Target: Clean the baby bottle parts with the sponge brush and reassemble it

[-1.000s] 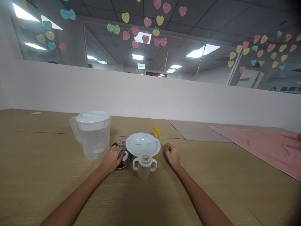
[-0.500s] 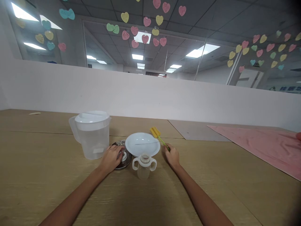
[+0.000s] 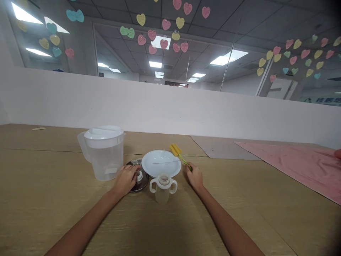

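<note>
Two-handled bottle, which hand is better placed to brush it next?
Probably the right hand: it holds the yellow-headed brush, near the bottle, while the left hand is at the dark dish.

The dish [image 3: 144, 182] under the left hand [image 3: 126, 179] looks like shiny metal; beyond that hand, the pitcher [image 3: 108, 160] is translucent plastic. In the right hand [image 3: 194, 175], the brush head [image 3: 175, 150] is matt foam. Between both hands, the bowl [image 3: 161, 170] gleams smooth.

Looks an office to me: clear glass panes [image 3: 204, 58] bearing pink and yellow heart-shaped paper notes [image 3: 166, 24]; dark grey tiled ceiling [image 3: 226, 21], white rectangular light panels [image 3: 229, 57].
</note>
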A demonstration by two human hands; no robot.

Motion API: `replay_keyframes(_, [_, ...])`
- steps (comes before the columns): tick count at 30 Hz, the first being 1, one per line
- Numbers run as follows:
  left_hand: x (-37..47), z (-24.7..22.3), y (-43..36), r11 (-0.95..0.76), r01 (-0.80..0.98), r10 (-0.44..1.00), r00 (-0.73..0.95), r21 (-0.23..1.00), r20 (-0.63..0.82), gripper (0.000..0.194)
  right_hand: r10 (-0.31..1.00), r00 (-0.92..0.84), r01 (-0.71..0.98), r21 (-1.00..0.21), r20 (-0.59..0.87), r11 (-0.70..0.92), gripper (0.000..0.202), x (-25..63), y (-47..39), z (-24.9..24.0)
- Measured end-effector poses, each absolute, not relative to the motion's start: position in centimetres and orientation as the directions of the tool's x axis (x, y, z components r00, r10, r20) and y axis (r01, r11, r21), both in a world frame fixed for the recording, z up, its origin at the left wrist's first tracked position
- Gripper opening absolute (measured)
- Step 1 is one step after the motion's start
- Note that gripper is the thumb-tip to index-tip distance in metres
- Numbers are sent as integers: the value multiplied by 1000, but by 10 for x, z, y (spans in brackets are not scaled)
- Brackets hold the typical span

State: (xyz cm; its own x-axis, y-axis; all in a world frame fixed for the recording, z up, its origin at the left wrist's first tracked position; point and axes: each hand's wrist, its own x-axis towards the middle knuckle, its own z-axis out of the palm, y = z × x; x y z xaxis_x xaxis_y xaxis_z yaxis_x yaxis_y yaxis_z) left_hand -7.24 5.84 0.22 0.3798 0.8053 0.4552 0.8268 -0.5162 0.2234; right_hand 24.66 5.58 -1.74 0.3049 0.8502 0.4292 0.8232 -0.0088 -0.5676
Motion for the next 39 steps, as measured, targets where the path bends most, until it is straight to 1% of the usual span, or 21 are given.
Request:
replay_keyframes(6, [-73, 1, 60, -521, 821, 802, 376, 235, 465, 34, 852, 297, 830, -557, 432, -7, 36, 248, 56, -18])
replay_keyframes(9, [-73, 2, 59, -521, 822, 798, 375, 228, 471, 33, 851, 299, 830, -557, 432, -9, 36, 248, 57, -18])
replay_keyframes(14, [-73, 3, 59, -472, 857, 818, 339, 207, 464, 30, 850, 303, 827, -562, 430, -11, 36, 247, 57, -17])
replay_keyframes(26, [-72, 2, 60, -476, 858, 817, 350, 194, 457, 28, 852, 298, 821, -571, 430, 1, 35, 246, 55, -17])
replay_keyframes(35, [-73, 0, 61, -463, 869, 805, 330, 173, 492, 32, 851, 289, 826, -564, 438, 10, 35, 245, 54, -15])
replay_keyframes(39, [-73, 0, 61, -460, 871, 803, 327, 170, 499, 31, 848, 292, 824, -566, 442, 11, 35, 245, 54, -15])
